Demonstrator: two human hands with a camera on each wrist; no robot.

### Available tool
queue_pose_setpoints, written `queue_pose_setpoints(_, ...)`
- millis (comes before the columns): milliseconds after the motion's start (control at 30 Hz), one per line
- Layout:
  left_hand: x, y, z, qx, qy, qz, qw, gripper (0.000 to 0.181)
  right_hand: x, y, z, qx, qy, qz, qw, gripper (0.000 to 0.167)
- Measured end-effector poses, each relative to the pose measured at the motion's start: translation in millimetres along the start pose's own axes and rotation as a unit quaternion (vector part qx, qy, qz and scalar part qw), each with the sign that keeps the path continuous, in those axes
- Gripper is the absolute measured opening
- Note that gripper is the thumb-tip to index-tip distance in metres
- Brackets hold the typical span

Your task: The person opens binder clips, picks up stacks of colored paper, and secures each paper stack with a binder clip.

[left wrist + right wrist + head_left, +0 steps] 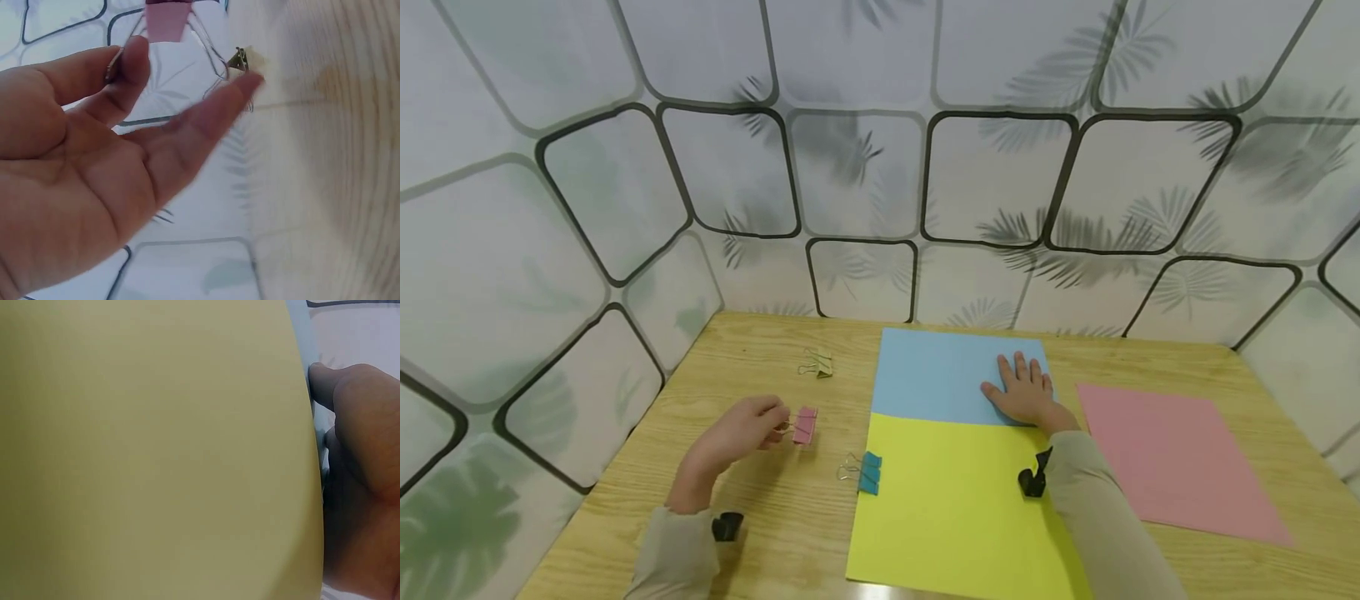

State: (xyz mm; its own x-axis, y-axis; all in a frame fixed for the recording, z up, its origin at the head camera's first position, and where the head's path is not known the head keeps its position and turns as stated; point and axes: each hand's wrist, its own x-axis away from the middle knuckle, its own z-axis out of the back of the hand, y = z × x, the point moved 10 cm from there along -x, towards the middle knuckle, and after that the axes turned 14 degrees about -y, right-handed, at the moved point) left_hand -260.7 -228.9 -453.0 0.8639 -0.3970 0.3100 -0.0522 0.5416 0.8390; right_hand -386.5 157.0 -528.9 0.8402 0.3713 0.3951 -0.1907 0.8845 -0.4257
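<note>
My left hand (751, 429) holds a pink binder clip (805, 426) by its wire handles, above the wooden table to the left of the papers. In the left wrist view the pink clip's body (167, 22) is cut off by the top edge, its handles spread toward the fingers. My right hand (1024, 392) rests flat on a blue sheet (936, 375), fingers spread. A yellow sheet (955, 508) covers the blue sheet's near part. On the yellow sheet's left edge sits a teal binder clip (870, 473), handles pointing left. Yellow paper (156, 450) fills most of the right wrist view.
A yellowish binder clip (820, 364) lies on the table at the back left. To the right of the papers is a pink sheet (1183, 462). Patterned wall covering (865, 175) encloses the table's back and sides.
</note>
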Motion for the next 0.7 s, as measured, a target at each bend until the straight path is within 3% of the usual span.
queue_pose_setpoints(167, -5.3, -3.0, -2.9, 0.125, -0.019, -0.029, 0.9916, 0.034, -5.7, 6.4, -2.2, -0.002, 0.001, 0.002, 1.0, 0.091)
queue_pose_setpoints(267, -9.8, -5.0, -4.8, 0.183, -0.02, -0.032, 0.9824, 0.041, -6.3, 7.1, -3.2, -0.003, -0.004, 0.002, 1.0, 0.09)
queue_pose_setpoints(333, -13.4, -5.4, -6.5, 0.232, -0.022, -0.039, 0.9718, 0.044, -3.5, 4.2, -2.6, -0.01, -0.013, 0.002, 0.9999, 0.085)
queue_pose_setpoints(433, -17.3, -3.4, -8.6, 0.322, -0.029, -0.064, 0.944, 0.041, 2.8, -3.9, 0.0, -0.013, -0.032, -0.001, 0.9994, 0.075)
queue_pose_setpoints(600, -16.1, 4.9, -8.3, 0.465, -0.04, -0.112, 0.8775, 0.029, 10.2, -15.3, 11.3, 0.002, -0.065, 0.003, 0.9979, 0.063)
queue_pose_setpoints(667, -15.4, 7.8, -8.8, 0.5, -0.046, -0.125, 0.8557, 0.025, 9.8, -16.3, 16.7, 0.016, -0.068, 0.007, 0.9975, 0.059)
queue_pose_setpoints(700, -15.5, 9.1, -9.7, 0.511, -0.052, -0.13, 0.8484, 0.023, 9.1, -16.7, 19.4, 0.02, -0.066, 0.01, 0.9975, 0.058)
